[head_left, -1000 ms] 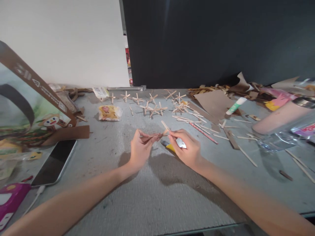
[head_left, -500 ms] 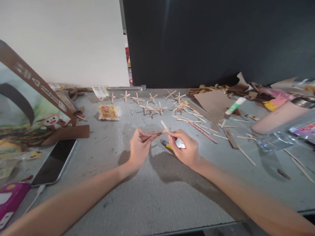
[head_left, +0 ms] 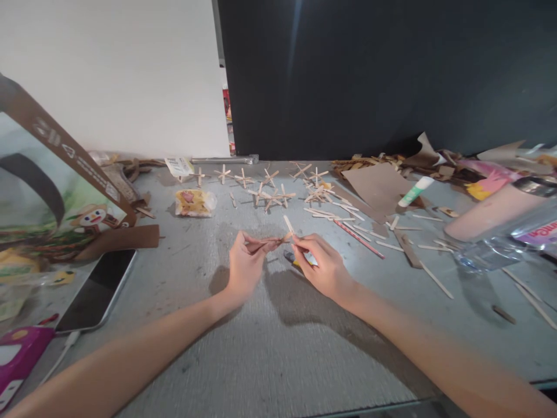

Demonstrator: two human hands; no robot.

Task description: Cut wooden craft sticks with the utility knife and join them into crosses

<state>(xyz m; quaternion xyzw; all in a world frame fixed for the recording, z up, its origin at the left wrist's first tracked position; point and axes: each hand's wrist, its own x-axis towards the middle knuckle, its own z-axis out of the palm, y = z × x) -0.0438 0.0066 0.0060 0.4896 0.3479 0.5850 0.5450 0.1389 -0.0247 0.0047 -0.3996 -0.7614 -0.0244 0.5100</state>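
Observation:
My left hand (head_left: 244,268) pinches the end of a thin wooden stick (head_left: 266,240) that lies level above the grey table (head_left: 270,348). My right hand (head_left: 324,266) pinches a second short stick (head_left: 288,224) and holds it tilted across the tip of the first, so the two cross. Both hands hover just above the table's middle. Under my right hand lies a yellow utility knife (head_left: 292,259), partly hidden. Further back stand several finished stick crosses (head_left: 270,196).
Loose sticks (head_left: 348,217), a red stick (head_left: 359,238), cardboard scraps (head_left: 378,183) and a glue tube (head_left: 415,191) lie at the right. A clear plastic bottle (head_left: 505,232) lies far right. A phone (head_left: 96,288), printed carton (head_left: 52,191) and snack packet (head_left: 194,202) are at the left.
My right hand has shifted slightly left toward my left hand, covering more of the knife. The sticks stay crossed between the fingertips.

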